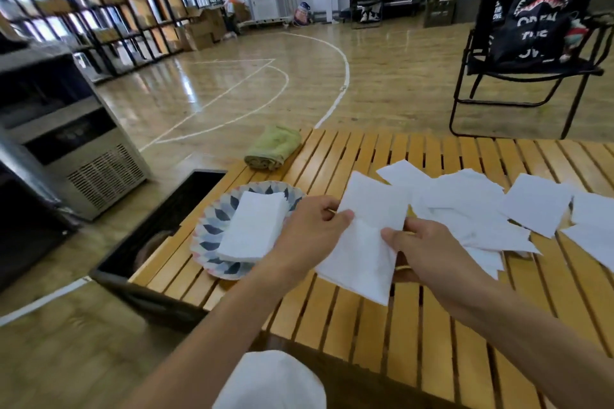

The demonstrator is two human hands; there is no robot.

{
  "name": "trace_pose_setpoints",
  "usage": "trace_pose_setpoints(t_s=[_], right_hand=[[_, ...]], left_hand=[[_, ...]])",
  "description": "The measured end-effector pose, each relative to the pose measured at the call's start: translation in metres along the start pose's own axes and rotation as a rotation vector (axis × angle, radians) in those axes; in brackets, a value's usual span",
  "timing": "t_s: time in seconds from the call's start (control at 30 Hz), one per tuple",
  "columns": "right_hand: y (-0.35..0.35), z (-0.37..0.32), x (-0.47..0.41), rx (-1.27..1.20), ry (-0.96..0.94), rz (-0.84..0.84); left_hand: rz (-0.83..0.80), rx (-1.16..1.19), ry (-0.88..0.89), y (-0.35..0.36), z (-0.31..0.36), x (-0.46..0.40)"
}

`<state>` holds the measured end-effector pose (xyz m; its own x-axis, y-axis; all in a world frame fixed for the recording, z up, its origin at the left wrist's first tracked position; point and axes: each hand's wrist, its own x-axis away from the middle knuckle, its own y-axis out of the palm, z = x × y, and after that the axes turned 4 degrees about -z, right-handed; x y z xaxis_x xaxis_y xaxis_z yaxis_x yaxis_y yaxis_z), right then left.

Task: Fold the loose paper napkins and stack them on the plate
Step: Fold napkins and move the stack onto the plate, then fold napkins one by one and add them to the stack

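A white-clad knee (269, 382) sits nearest. Above the slatted table (382, 335), the left hand (309, 232) and right hand (428, 249) each pinch one side of a napkin (362, 242). Folded napkins (254, 226) lie stacked on the plate (207, 236); loose napkins (531, 209) are scattered to the right.

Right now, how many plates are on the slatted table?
1. The patterned plate sits at the table's left edge, carrying a stack of folded napkins, just left of the left hand.
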<state>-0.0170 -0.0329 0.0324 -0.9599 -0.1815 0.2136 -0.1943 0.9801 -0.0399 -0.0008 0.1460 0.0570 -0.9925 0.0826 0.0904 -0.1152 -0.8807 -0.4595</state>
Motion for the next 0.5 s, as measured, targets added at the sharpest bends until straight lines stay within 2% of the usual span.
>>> trace_pose_setpoints(t_s=[0.2,0.33,0.5], right_hand=[[0.091,-0.018,-0.072,0.051,0.057,-0.115],[0.137,-0.015,-0.112,0.132,0.053,-0.126],[0.167,-0.004,-0.143,0.314,0.036,-0.069]], left_hand=[[0.267,-0.247,-0.117,-0.083,-0.043,-0.018],[0.364,-0.340,-0.177,-0.119,-0.075,-0.036],[0.429,-0.375,-0.206,-0.128,-0.105,-0.054]])
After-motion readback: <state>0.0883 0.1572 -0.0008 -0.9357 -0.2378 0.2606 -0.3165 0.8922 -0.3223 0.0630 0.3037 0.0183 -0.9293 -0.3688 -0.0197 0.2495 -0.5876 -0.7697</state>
